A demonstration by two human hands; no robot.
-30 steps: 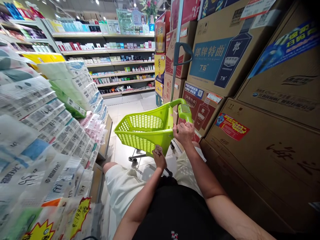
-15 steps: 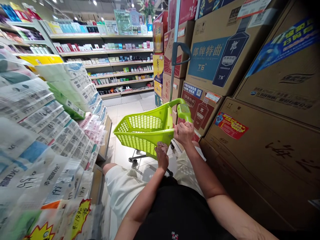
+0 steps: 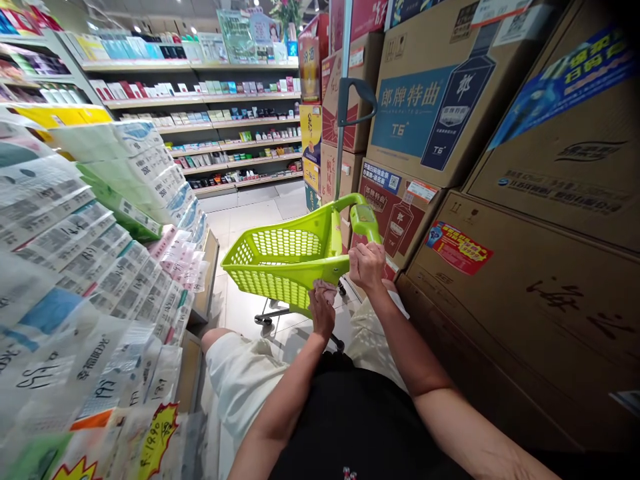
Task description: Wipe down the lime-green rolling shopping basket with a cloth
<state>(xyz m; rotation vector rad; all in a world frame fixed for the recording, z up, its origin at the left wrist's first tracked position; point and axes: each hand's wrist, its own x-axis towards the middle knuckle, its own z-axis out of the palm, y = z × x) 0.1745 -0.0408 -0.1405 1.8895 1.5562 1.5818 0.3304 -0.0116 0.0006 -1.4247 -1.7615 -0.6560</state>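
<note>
A bright green plastic shopping cart (image 3: 280,270) with perforated walls stands before my knees, its handle side toward the right. Wrapped round the near end of its handle is my right hand (image 3: 367,265). My left hand (image 3: 321,313) holds a crumpled pinkish cloth (image 3: 326,291) against the outer side of the basket, below the rim. The fingers are partly hidden behind the cloth and the basket wall. Nothing shows inside the visible part of the basket.
Stacked cardboard cartons (image 3: 410,100) rise close on the right. A metal pole with a dark handle (image 3: 357,103) stands before them. Packaged paper goods (image 3: 100,247) with handwritten prices slope up on the left. Shelves of small boxes (image 3: 200,100) line the back, beyond a tiled floor (image 3: 245,213).
My left hand and the cloth have shifted slightly upward along the basket's side. My right hand keeps its grip on the handle. The whole view has moved a little.
</note>
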